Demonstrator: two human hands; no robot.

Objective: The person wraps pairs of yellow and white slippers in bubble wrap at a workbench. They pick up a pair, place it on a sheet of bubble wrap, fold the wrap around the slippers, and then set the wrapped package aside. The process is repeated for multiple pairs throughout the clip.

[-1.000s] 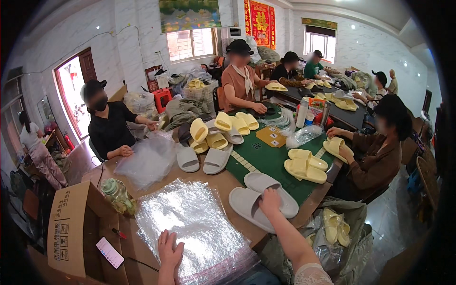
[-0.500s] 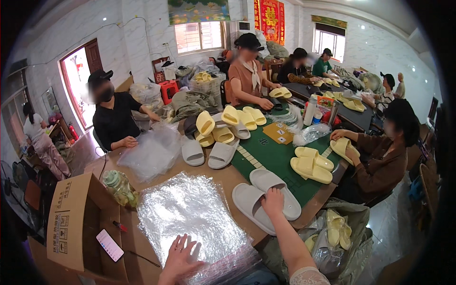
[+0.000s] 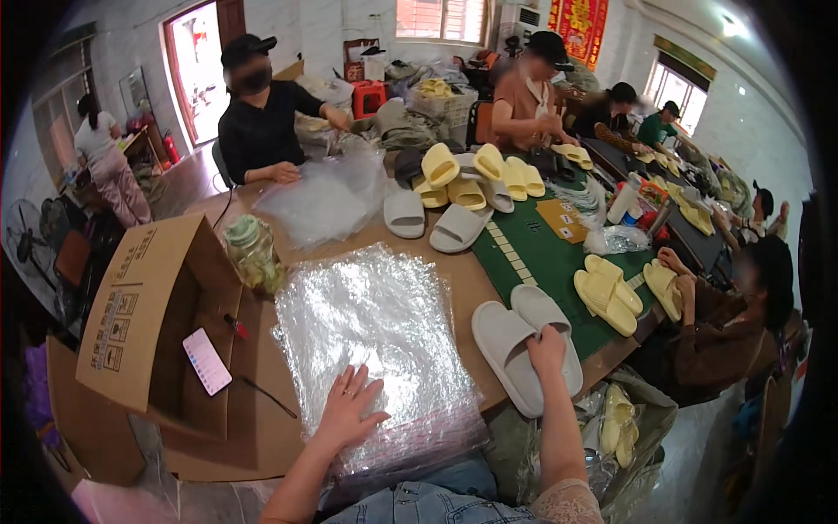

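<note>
My left hand (image 3: 352, 409) lies flat with its fingers spread on a stack of shiny clear plastic bags (image 3: 371, 306). The bags have reddish lines along their near edge. To the right, my right hand (image 3: 546, 349) grips a pair of grey slippers (image 3: 504, 342) from above, its fingers reaching in by the straps; some fingertips are hidden. The slippers sit side by side near the table edge, toes toward the far side, partly over the green mat (image 3: 524, 262).
On the left stand an open cardboard box (image 3: 131, 306) with a phone (image 3: 207, 361) and a lidded jar (image 3: 251, 253). Grey and yellow slippers (image 3: 458, 229) are heaped beyond the bags. A sack with yellow slippers (image 3: 618, 425) is low at right. Several co-workers sit around the tables.
The view has turned, so the scene sits further right and higher. My right hand keeps its grip on the slippers, and my left hand stays on the bags. The co-worker in black has raised a hand.
</note>
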